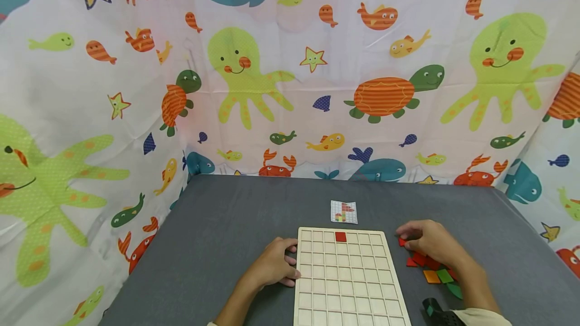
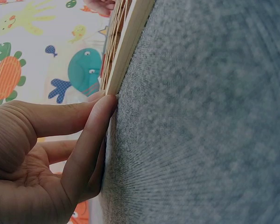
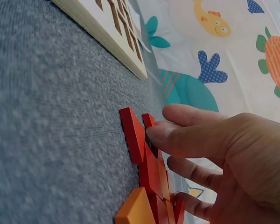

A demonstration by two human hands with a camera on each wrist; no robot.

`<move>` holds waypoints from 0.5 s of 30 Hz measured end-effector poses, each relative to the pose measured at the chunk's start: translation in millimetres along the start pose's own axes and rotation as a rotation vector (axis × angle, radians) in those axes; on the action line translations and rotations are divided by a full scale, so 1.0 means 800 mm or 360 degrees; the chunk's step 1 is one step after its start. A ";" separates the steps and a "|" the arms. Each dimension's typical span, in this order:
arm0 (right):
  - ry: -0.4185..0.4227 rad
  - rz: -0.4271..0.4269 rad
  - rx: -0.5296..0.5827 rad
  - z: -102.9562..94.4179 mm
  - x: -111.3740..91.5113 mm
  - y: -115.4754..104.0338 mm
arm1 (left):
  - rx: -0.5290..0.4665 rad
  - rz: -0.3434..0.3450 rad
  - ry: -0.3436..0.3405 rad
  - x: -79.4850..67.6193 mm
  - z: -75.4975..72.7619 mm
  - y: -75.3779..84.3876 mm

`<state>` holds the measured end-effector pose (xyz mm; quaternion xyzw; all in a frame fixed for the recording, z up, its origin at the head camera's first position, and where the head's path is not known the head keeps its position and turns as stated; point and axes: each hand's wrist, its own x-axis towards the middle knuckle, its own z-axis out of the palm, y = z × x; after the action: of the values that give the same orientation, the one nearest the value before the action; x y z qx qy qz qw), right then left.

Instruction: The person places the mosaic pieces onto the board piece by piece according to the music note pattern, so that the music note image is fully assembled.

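A pale wooden grid board (image 1: pixel 337 286) lies on the grey table, with one red square tile (image 1: pixel 341 237) in its top row. My left hand (image 1: pixel 274 263) holds the board by its left edge; in the left wrist view, thumb and finger (image 2: pixel 95 135) meet at the wooden rim. To the right of the board, my right hand (image 1: pixel 428 240) pinches a small red tile (image 3: pixel 148 120) between thumb and forefinger, its other fingers spread apart. Below that hand lies a loose pile of red tiles (image 3: pixel 151 172), partly hidden by the hand and forearm.
A small printed pattern card (image 1: pixel 344 212) lies just beyond the board. Orange (image 1: pixel 432 276) and green tiles (image 1: pixel 445 276) sit at the near end of the pile. A black object (image 1: pixel 435 308) is by the right wrist. A sea-animal curtain (image 1: pixel 290 89) surrounds the table's back and sides.
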<state>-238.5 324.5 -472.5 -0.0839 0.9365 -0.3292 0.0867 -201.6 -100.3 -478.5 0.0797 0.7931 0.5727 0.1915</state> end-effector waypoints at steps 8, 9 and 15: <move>0.0021 0.0012 -0.0077 0.004 0.005 0.001 | -0.0003 0.0008 0.0002 -0.001 0.000 0.000; 0.0021 0.0012 -0.0082 0.005 0.005 0.002 | -0.0002 0.0007 0.0003 -0.001 0.000 0.000; 0.0042 -0.0001 -0.0080 0.008 0.006 0.002 | -0.0007 0.0018 0.0009 -0.001 0.000 -0.001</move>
<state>-242.0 320.8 -478.6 -0.0819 0.9455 -0.3066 0.0723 -201.0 -100.5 -479.2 0.0823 0.7919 0.5757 0.1861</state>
